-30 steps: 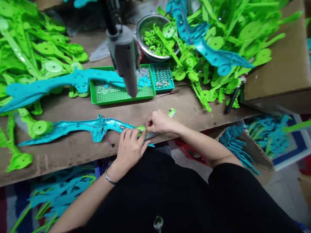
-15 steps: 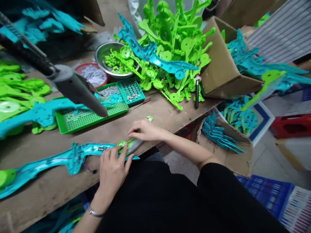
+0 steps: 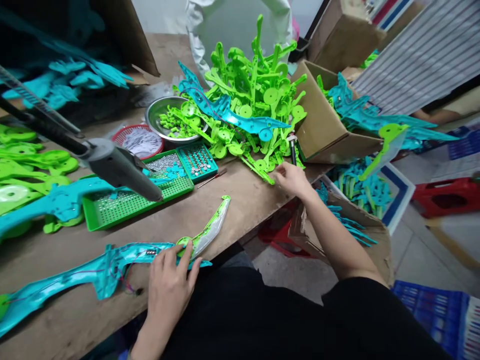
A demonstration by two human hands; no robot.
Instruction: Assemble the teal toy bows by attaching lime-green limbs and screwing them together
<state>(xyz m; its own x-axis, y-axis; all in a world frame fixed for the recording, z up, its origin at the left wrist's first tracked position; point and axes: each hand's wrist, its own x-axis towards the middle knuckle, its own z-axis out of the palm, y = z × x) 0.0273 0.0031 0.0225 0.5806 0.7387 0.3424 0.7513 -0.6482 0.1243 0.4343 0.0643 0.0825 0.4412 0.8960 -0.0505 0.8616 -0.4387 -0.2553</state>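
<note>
My left hand (image 3: pixel 170 280) lies with fingers spread over the end of a turquoise plastic shell half (image 3: pixel 140 252), which has wires inside. Its fingertips touch the round end of a lime-green curved piece (image 3: pixel 210 227) with a clear whitish blade-like strip along it. That piece sits at an angle to the shell. My right hand (image 3: pixel 292 179) is over the table's right side with loosely bent fingers, nothing visible in them. It is beside the heap of green plastic parts (image 3: pixel 245 111) and just below a black-handled tool with a metal head (image 3: pixel 293 150), apparently a small hammer.
A green perforated tray (image 3: pixel 138 205) holds screws and small turquoise bits. A thin screwdriver (image 3: pixel 212 178), a steel bowl (image 3: pixel 150 117) and a red basket (image 3: pixel 119 135) are behind. A grey powered driver (image 3: pixel 122 167) hangs at left. Cardboard boxes (image 3: pixel 333 140) stand at right.
My right hand has left the green curved piece and moved right and away towards the green heap. My left hand stays on the shell. The view has tilted up slightly.
</note>
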